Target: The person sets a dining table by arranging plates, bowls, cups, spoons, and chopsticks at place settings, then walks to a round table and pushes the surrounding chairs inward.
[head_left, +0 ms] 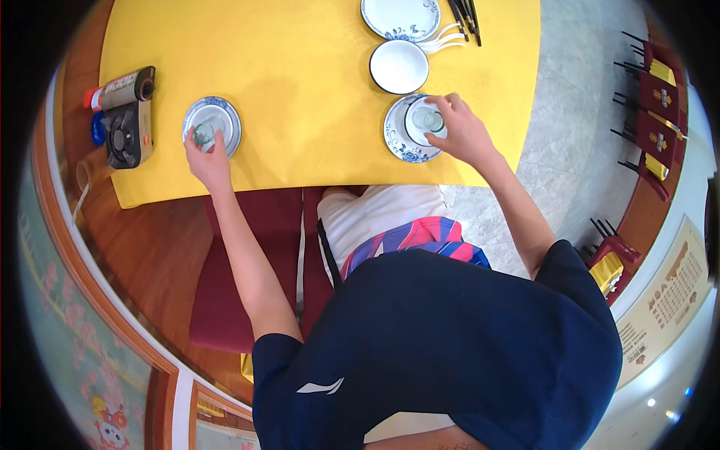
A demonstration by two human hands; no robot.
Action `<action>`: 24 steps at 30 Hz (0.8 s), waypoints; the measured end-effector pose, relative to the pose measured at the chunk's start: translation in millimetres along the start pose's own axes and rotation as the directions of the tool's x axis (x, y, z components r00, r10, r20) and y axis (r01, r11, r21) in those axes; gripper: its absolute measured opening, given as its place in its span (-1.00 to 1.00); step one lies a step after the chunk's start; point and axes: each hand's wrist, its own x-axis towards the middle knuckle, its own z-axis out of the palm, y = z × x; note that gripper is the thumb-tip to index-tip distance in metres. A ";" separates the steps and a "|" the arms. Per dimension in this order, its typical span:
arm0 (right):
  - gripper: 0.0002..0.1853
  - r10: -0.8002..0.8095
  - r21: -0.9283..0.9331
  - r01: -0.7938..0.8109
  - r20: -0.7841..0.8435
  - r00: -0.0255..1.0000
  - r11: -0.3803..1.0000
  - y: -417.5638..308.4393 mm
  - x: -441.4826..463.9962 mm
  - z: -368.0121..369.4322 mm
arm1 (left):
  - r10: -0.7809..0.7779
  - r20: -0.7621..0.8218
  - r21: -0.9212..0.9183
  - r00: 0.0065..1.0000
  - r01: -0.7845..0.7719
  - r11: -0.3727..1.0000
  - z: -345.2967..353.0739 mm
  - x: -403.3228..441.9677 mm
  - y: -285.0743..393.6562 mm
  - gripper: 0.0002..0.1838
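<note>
My left hand (208,163) has thumb and fingers closed around a small clear glass (204,133). That glass is at a white plate with a blue patterned rim (232,120), near the left part of the table; whether it rests there I cannot tell. On the right, my right hand (466,133) grips another clear glass (428,118) between thumb and fingers, in or just over a white bowl (412,135). This bowl sits on a blue-patterned plate (391,138). My hand covers part of the bowl's right side.
Beyond the right-hand setting are a dark-rimmed white bowl (399,67), white spoons (444,40), a patterned plate (401,16) and black chopsticks (470,21) on the yellow tablecloth (307,90). A portable stove (129,135) and a gas canister (120,88) stand at the left edge.
</note>
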 end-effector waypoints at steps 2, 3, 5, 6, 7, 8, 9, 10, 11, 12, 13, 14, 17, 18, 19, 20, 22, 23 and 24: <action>-0.51 -0.048 -0.012 0.047 -0.185 0.982 0.999 3.4 16.0 -14.3 | -0.050 -0.019 -0.052 0.999 0.049 0.997 0.7 -2.5 0.3 -0.31; -0.53 -0.119 -0.050 0.109 -0.276 0.954 0.993 16.3 29.6 -20.4 | -0.051 -0.018 -0.054 0.999 0.050 0.997 0.4 -4.9 1.6 -0.31; -0.64 -0.076 -0.138 0.023 -0.397 0.915 0.990 41.4 64.2 -27.9 | -0.005 -0.076 -0.021 0.997 0.003 1.000 -0.1 -9.1 5.9 -0.27; -0.72 -0.087 -0.195 -0.003 -0.450 0.888 0.981 53.4 82.2 -31.0 | 0.000 -0.078 -0.024 0.997 -0.001 1.000 -1.6 -12.3 9.2 -0.27; -0.72 -0.087 -0.196 -0.005 -0.457 0.885 0.981 67.0 99.9 -31.3 | 0.017 -0.114 -0.020 0.993 -0.019 1.000 -3.5 -17.8 13.3 -0.30; -0.74 -0.109 -0.258 -0.017 -0.468 0.877 0.966 81.4 117.6 -28.7 | 0.033 -0.151 -0.014 0.988 -0.036 0.999 -5.4 -23.5 17.0 -0.33; -0.76 -0.133 -0.319 -0.030 -0.476 0.870 0.947 93.6 132.4 -27.6 | 0.035 -0.153 -0.016 0.988 -0.038 0.999 -7.3 -30.4 21.5 -0.33; -0.76 -0.132 -0.319 -0.031 -0.476 0.869 0.947 102.7 143.5 -28.0 | 0.023 -0.173 -0.027 0.985 -0.029 0.999 -9.7 -39.2 25.7 -0.37; -0.77 -0.160 -0.371 -0.011 -0.426 0.890 0.928 110.3 152.6 -28.1 | 0.013 -0.191 -0.038 0.982 -0.020 0.999 -12.3 -47.0 28.8 -0.41; -0.77 -0.184 -0.421 0.010 -0.374 0.909 0.907 116.5 158.5 -28.2 | 0.015 -0.190 -0.038 0.982 -0.023 0.999 -14.2 -55.1 29.6 -0.41; -0.77 -0.184 -0.422 0.010 -0.374 0.909 0.907 122.5 163.6 -28.3 | -0.006 -0.196 -0.051 0.981 -0.004 0.999 -15.2 -63.8 30.2 -0.45; -0.78 -0.214 -0.443 0.043 -0.343 0.915 0.896 126.2 167.8 -29.2 | -0.029 -0.203 -0.065 0.979 0.016 0.998 -15.5 -72.1 28.6 -0.48; -0.79 -0.265 -0.491 0.106 -0.268 0.926 0.865 134.4 174.7 -30.8 | -0.077 -0.183 -0.071 0.980 0.065 0.995 -16.0 -96.3 20.0 -0.52; -0.80 -0.282 -0.513 0.129 -0.231 0.931 0.848 135.2 176.2 -31.2 | -0.079 -0.186 -0.071 0.979 0.067 0.995 -13.7 -102.8 15.5 -0.52; -0.80 -0.283 -0.513 0.131 -0.230 0.931 0.848 136.0 177.1 -31.6 | -0.109 -0.163 -0.100 0.981 0.093 0.991 -11.8 -108.5 11.0 -0.53; -0.81 -0.307 -0.509 0.167 -0.204 0.929 0.844 135.5 177.6 -33.9 | -0.136 -0.138 -0.127 0.981 0.119 0.985 -11.1 -112.2 9.5 -0.54; -0.82 -0.333 -0.506 0.202 -0.181 0.926 0.838 134.1 179.9 -38.2 | -0.127 -0.123 -0.124 0.984 0.112 0.986 -10.3 -116.5 6.2 -0.54; -0.84 -0.346 -0.508 0.219 -0.169 0.923 0.833 132.8 181.0 -39.8 | -0.119 -0.106 -0.120 0.987 0.106 0.987 -10.3 -117.4 6.4 -0.54; -0.86 -0.359 -0.510 0.235 -0.159 0.920 0.827 132.3 181.0 -42.0 | -0.118 -0.106 -0.123 0.987 0.104 0.987 -10.2 -116.9 6.3 -0.54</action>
